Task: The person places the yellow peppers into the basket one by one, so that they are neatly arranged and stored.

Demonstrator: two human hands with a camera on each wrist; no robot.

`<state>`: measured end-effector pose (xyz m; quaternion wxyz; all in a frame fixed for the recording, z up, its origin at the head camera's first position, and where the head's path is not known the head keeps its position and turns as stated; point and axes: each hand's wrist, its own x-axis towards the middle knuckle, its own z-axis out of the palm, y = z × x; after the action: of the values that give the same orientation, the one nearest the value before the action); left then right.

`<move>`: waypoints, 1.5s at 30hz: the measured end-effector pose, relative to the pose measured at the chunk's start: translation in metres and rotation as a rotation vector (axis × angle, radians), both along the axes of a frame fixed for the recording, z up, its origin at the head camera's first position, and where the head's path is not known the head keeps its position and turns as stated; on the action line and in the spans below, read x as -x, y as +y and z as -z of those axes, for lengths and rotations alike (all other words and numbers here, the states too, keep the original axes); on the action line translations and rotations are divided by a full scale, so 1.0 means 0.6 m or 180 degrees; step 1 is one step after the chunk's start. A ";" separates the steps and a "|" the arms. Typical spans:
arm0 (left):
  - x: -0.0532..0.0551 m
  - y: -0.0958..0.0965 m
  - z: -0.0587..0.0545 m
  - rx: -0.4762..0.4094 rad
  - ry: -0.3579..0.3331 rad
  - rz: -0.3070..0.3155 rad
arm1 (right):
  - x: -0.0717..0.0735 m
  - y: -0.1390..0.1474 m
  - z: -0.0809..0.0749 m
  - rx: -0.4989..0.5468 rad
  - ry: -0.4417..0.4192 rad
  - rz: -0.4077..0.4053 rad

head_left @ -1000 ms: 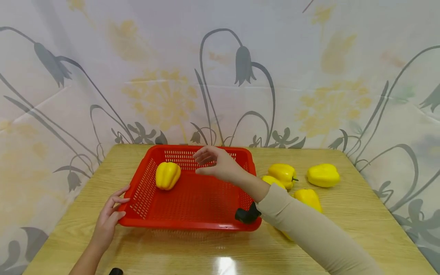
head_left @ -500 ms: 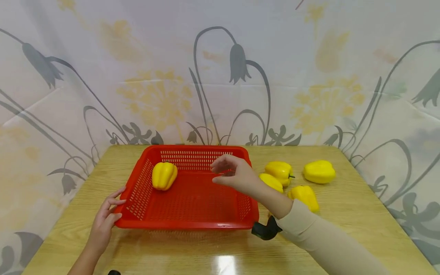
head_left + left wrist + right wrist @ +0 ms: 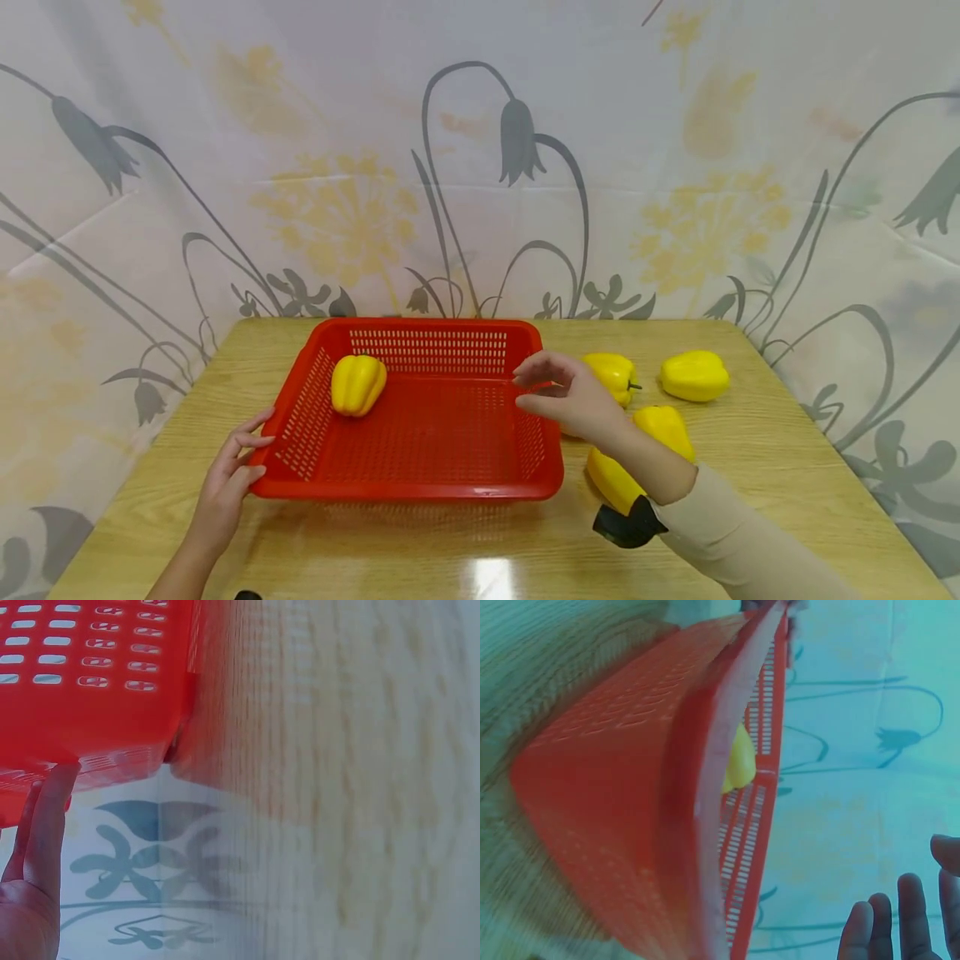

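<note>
A red plastic basket (image 3: 420,492) stands on the wooden table, with one yellow bell pepper (image 3: 359,385) in its left part. My left hand (image 3: 225,487) touches the basket's left rim near the front corner, its fingers fairly straight in the left wrist view. Over the basket's right rim hovers my right hand (image 3: 573,400), fingers loosely bent and nothing between them. Several more yellow bell peppers lie right of the basket: a stemmed pepper (image 3: 613,375), a far pepper (image 3: 695,375), a middle pepper (image 3: 666,429) and a front pepper (image 3: 613,482). My right hand and forearm partly cover them.
The wooden table (image 3: 375,554) reaches back to a flower-patterned cloth (image 3: 480,167). A black strap piece (image 3: 628,523) sits at my right wrist, below the sleeve cuff. Another small black part (image 3: 247,595) shows at the bottom edge.
My right hand has moved right, from over the basket's middle to its right rim. My left hand stays at the left rim. The pepper in the basket has stayed put.
</note>
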<state>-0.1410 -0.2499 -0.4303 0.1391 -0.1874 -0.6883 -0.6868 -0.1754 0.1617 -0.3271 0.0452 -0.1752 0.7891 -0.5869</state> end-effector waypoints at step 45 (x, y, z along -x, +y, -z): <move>-0.004 0.007 0.002 0.0033 0.0023 -0.0018 | -0.058 0.195 0.123 -0.1014 0.0336 0.0400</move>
<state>-0.1389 -0.2455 -0.4316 0.1427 -0.1886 -0.6919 -0.6822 -0.1407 0.2785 -0.4010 -0.0058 -0.1467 0.8829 -0.4461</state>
